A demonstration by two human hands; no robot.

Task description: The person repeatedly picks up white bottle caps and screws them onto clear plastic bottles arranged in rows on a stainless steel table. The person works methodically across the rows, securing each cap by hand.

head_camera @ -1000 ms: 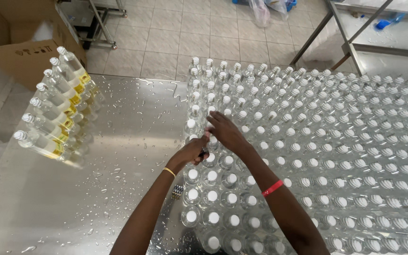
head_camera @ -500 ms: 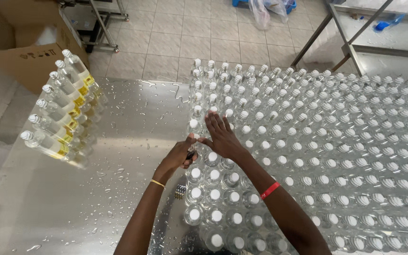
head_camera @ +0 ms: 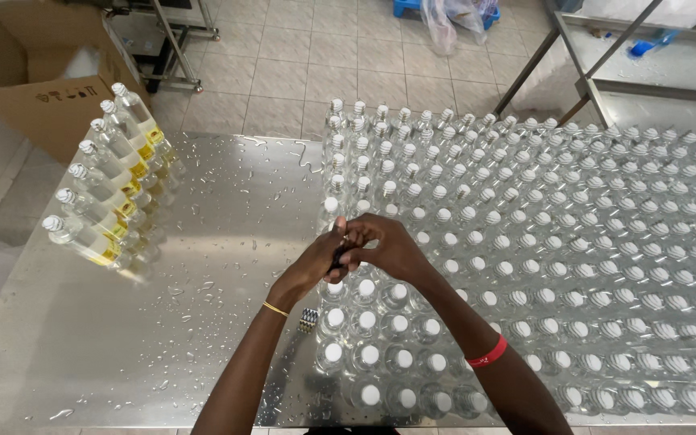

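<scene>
So both hands are meeting right over the near-left edge of the big block of clear bottles (head_camera: 573,242), which is covering most of the right side of the wet steel table (head_camera: 203,338). The left hand (head_camera: 314,264) is coming in from the left with its fingers curled shut, and the right hand (head_camera: 392,250) is arching over from the right, fingers bent down. Between them they're pinching a small dark piece (head_camera: 338,258). I honestly can't tell what it is, it's mostly hidden by the fingers.

It's sitting just above a white-capped bottle (head_camera: 334,287) in the left-most column of the block, a few rows in from the near edge. My read is they're fiddling with something at the top of that bottle, mid-step, nothing set down yet.

Other stuff: a little ridged bit (head_camera: 308,320) is lying on the bare table just left of the block, near the left forearm. A stack of yellow-labelled bottles (head_camera: 110,189) is lying on its side at the far-left of the table, well apart from the hands. A cardboard box (head_camera: 34,72) is sitting on the tiled floor beyond that.

As for the next move, I'd say it calls for a steady fingertip grip and a small, straight motion. The bottles are touching each other, so any sideways nudge is risking the neighbours, and everything's wet and slippery.
</scene>
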